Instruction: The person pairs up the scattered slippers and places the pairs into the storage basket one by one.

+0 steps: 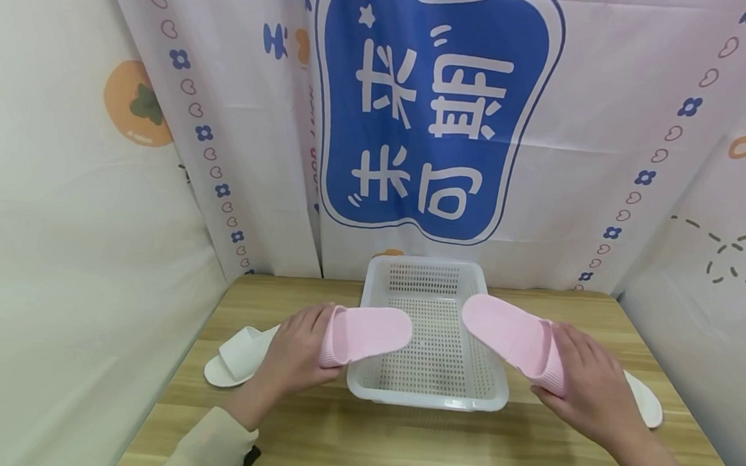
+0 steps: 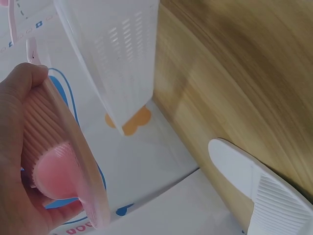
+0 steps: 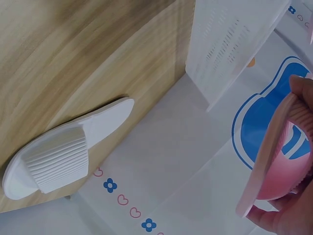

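Note:
My left hand grips a pink slipper by its ribbed strap end, with the heel pointing right over the left rim of a white plastic basket. Another pink slipper is held in my right hand, its heel reaching over the basket's right side. Both pink slippers are raised above the table. A white slipper lies on the wood left of the basket, partly hidden behind my left hand in the head view. On the right lies a second white slipper, mostly covered by my right hand in the head view.
The basket stands on a wooden table near its back edge. A white printed cloth with a blue panel hangs directly behind it. Pale cloth walls close off the left and right sides.

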Tool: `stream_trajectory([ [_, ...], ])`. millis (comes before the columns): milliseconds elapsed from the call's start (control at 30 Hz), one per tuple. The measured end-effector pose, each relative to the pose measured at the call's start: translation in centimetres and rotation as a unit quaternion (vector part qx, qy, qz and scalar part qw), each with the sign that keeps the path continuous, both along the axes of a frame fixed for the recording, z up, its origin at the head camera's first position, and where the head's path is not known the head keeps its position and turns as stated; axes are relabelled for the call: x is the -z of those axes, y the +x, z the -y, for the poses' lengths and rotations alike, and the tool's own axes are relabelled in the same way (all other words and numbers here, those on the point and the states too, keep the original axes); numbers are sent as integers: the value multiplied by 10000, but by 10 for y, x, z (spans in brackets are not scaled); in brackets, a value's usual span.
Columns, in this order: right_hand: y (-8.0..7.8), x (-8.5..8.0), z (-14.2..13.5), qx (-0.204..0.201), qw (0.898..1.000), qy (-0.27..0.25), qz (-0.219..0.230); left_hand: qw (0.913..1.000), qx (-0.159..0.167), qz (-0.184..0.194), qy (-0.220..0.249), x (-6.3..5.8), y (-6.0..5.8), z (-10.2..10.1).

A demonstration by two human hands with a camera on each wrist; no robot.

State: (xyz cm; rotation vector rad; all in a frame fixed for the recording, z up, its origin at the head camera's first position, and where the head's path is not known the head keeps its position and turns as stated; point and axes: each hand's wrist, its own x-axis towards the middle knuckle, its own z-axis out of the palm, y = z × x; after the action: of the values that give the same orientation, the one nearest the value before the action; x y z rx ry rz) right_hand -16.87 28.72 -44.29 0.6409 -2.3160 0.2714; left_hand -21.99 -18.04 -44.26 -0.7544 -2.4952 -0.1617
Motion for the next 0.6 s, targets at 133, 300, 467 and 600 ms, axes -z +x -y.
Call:
stream_trajectory([
  [133,-1,-3,3,-55,10000,45,18,9999,35,-134,-66,-1,0,-2],
  [300,-3,-5,7,-113,9999,90,39,9992,102,-339,-171,-3,-1,-5],
  [467,-5,-5,10,-169,9997,181,19,9984,154,-489,-249,-4,-2,-7],
  [600,-6,-6,12,-186,9995,237,73,9978,207,-578,-262,-4,-4,-8],
])
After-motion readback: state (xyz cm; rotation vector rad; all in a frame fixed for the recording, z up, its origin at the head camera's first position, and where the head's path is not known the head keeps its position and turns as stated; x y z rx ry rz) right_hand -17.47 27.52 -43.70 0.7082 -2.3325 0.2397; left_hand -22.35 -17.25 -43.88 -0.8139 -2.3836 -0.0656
